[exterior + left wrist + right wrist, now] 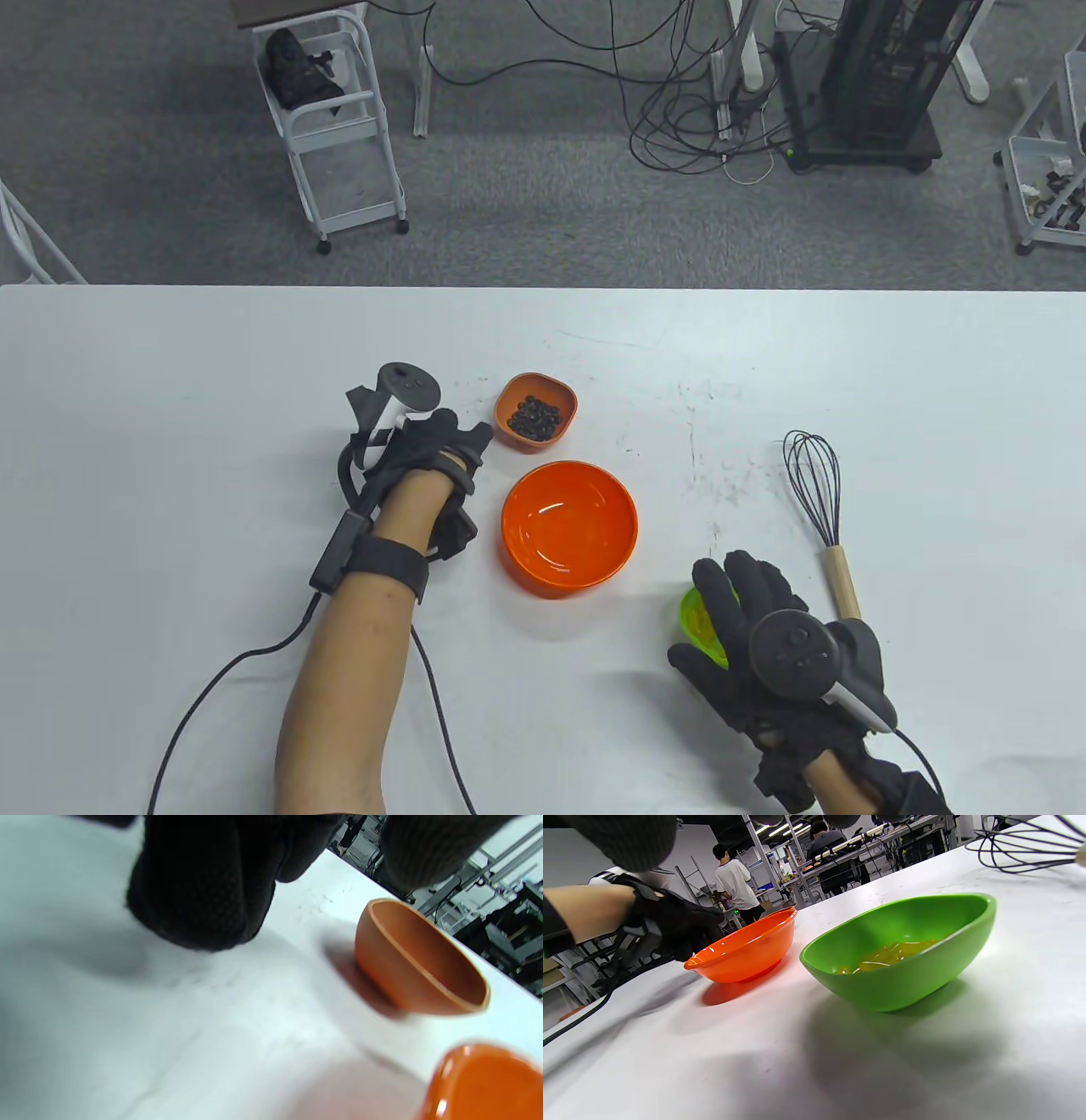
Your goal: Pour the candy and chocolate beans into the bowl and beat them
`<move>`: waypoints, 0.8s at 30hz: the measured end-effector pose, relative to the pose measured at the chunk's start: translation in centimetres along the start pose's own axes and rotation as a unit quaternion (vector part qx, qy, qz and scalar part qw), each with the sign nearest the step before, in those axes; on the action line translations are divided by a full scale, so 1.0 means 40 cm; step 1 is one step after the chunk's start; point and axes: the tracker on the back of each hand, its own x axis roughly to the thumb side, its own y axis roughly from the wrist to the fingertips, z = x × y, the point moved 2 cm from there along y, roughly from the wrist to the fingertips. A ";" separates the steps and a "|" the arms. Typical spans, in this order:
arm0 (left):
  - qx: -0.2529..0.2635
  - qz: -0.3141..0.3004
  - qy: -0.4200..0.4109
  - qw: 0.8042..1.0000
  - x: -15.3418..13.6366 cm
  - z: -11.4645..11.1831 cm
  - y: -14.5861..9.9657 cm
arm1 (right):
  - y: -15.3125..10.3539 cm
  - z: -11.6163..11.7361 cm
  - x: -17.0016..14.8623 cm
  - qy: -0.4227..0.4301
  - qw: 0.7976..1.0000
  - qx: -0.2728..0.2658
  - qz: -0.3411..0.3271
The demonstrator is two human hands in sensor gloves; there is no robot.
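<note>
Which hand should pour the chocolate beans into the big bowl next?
Left. The left hand is right beside the small dish of beans; the right hand hovers over the green dish.

Right hand (764,628) over green dish (700,624) — orange bowl (568,526) nearby.

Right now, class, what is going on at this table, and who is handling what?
A person in sensor gloves is starting a mixing job. The left hand reaches toward the small orange dish of chocolate beans, not yet gripping it. The right hand hovers over the green dish holding yellow candy, without touching it. The large orange bowl between them is empty, and the whisk lies untouched on the white table.
</note>
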 end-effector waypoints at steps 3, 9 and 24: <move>-0.045 -0.003 -0.030 0.999 0.021 -0.003 0.048 | 0.002 0.007 0.003 -0.003 1.000 0.012 -0.001; -0.054 -0.003 -0.025 0.998 0.054 -0.007 0.103 | -0.003 0.009 0.010 -0.008 1.000 0.018 -0.005; 0.041 -0.032 -0.004 0.999 0.112 -0.033 0.140 | -0.014 0.004 0.020 -0.002 1.000 0.001 -0.011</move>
